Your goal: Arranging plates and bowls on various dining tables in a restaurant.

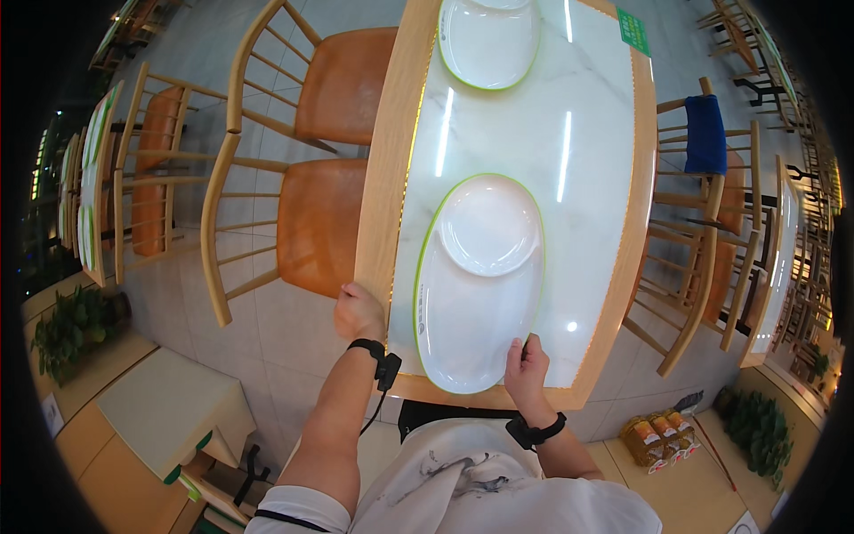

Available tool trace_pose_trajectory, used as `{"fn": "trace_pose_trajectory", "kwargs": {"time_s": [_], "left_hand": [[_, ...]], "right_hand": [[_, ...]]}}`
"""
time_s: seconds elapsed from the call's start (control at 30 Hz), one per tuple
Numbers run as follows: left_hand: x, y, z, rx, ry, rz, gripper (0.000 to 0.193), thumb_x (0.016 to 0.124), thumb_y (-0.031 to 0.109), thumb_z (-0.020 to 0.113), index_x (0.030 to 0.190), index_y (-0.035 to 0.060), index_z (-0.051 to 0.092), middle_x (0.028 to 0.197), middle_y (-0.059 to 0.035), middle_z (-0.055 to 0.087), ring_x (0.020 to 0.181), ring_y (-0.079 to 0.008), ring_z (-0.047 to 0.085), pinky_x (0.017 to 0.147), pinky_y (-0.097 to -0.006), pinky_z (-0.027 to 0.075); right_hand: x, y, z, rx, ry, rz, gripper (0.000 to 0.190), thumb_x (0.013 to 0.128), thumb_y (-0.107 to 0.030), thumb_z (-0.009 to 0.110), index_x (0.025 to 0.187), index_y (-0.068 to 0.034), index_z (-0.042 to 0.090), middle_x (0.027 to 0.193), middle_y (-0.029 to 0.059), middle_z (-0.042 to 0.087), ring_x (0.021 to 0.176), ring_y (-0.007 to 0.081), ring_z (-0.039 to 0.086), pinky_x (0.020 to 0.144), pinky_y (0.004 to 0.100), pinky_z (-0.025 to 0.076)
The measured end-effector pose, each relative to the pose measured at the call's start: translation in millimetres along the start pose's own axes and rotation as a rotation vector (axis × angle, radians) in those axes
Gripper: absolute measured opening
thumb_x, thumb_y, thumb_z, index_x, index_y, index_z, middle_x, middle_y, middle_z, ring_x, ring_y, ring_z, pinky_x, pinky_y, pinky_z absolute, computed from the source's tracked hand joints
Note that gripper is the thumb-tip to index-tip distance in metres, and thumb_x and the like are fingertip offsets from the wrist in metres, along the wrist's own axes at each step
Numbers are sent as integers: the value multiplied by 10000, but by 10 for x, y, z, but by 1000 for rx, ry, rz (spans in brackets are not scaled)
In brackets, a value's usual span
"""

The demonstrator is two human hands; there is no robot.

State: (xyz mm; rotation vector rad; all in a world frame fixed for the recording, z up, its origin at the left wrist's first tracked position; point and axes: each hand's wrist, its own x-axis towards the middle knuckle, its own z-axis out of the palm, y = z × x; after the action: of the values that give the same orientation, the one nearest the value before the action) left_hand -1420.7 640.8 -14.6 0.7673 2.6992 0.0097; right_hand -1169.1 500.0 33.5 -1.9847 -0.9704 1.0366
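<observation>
My right hand (527, 364) grips the lower right rim of a long oval white platter (467, 334) with a green edge, thumb on top. A round white plate (490, 230) rests on the platter's upper part. At the table's left edge is my left hand (359, 312), its fingers curled inward; whether it touches the edge or holds anything is unclear. Another green-rimmed oval platter (490, 50), with part of a round dish on it, lies farther up the marble-topped table (507, 140). Each wrist wears a black strap with a small device.
Wooden chairs with orange seats (323, 223) line the left side. More chairs stand on the right, one with a blue cloth (705, 135) over its back. Oil bottles (657, 437) and a potted plant (757, 430) sit on a counter at lower right. A green sign (633, 31) marks the far corner.
</observation>
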Motion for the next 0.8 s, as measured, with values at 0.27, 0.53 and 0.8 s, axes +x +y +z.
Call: {"fn": "trace_pose_trajectory", "kwargs": {"time_s": [0.27, 0.53, 0.8], "left_hand": [[9, -20, 23, 7, 18, 14, 532, 949, 385, 306, 922, 50, 718, 908, -225, 694, 857, -443, 646, 745, -523, 506], [22, -61, 55, 1, 42, 39, 519, 950, 377, 315, 911, 47, 715, 898, -232, 690, 849, -445, 644, 734, -520, 505], [11, -54, 39, -21, 30, 61, 512, 950, 363, 323, 867, 30, 703, 861, -249, 678, 818, -461, 636, 717, -537, 496]], "right_hand": [[94, -73, 0, -240, -35, -18, 201, 975, -109, 553, 822, 5, 490, 560, 103, 502, 469, 162, 470, 470, 310, 390], [208, -121, -122, -513, -108, -109, 327, 960, -217, 587, 721, -16, 489, 564, 157, 544, 509, 366, 544, 483, 431, 425], [1746, -413, -394, -276, 58, -146, 303, 965, -279, 593, 843, -2, 607, 607, 138, 596, 527, 250, 591, 529, 373, 456]]}}
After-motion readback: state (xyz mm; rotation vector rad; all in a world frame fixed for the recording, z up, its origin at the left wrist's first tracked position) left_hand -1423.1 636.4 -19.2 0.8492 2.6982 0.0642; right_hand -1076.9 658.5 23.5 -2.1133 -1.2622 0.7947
